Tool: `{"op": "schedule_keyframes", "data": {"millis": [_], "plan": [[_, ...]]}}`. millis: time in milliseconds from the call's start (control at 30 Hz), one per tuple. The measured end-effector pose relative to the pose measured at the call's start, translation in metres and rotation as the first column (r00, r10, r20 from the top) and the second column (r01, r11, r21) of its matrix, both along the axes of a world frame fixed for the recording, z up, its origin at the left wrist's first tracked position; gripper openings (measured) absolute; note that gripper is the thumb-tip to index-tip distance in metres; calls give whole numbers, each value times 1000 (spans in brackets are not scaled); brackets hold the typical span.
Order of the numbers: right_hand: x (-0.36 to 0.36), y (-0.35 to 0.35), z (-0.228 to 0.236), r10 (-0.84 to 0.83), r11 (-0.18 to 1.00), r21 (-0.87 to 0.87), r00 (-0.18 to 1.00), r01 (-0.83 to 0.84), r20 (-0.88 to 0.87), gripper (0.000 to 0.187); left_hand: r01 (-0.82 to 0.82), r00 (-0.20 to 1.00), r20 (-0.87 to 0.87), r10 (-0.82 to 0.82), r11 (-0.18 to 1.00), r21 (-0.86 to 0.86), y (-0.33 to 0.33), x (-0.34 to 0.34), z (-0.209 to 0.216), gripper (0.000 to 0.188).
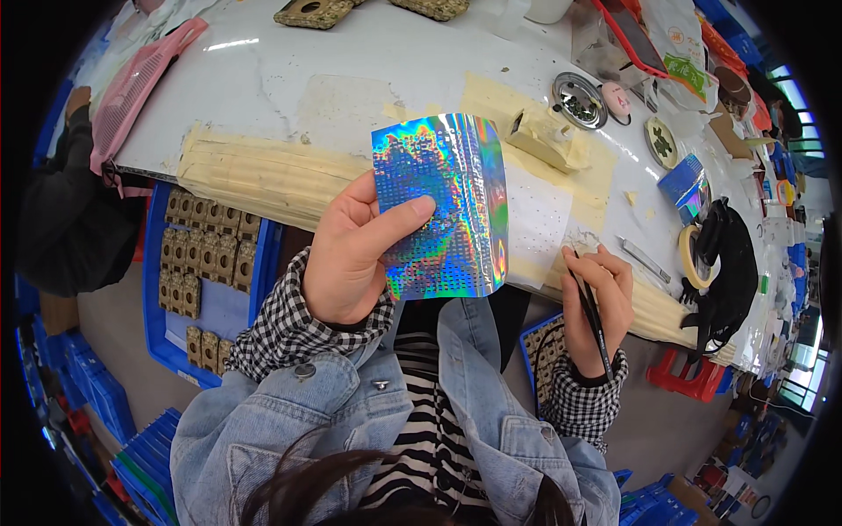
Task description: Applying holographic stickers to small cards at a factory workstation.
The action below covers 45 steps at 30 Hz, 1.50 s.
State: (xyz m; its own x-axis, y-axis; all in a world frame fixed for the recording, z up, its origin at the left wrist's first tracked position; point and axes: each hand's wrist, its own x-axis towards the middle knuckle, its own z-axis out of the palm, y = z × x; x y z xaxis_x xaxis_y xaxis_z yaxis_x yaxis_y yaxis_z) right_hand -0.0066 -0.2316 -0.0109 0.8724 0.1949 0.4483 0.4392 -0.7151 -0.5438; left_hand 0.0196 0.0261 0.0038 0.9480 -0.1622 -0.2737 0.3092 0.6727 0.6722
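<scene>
My left hand point(351, 254) holds up a shiny holographic sheet point(443, 206) covered in a grid of small dots, thumb across its lower left corner. My right hand point(601, 302) grips a thin black pen-like tool point(589, 307), its tip pointing at the table edge beside a white dotted sheet point(537, 219) that lies on the table. The holographic sheet hides part of that white sheet.
White worktable point(351, 79) with tan tape patches and a padded front edge point(254, 175). Blue bins point(210, 307) of small tan parts sit below on both sides. A metal dish point(579, 98), tape roll point(693, 259), black bag point(732, 272) and clutter lie to the right. A pink fan point(140, 88) at left.
</scene>
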Motion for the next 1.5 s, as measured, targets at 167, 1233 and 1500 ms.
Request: {"op": "schedule_keyframes", "data": {"millis": [167,1233,1500], "plan": [[-6,7,9,-13,989,150,999,6,44,31,74,997,-10,-74,997,-12,-4,-2,-1,30],[2,52,17,299,924,196,940,-327,163,43,151,986,58,-157,984,93,-20,-11,3,33],[3,54,18,282,933,182,944,-312,170,40,130,987,81,-137,988,88,-21,-11,1,34]]}}
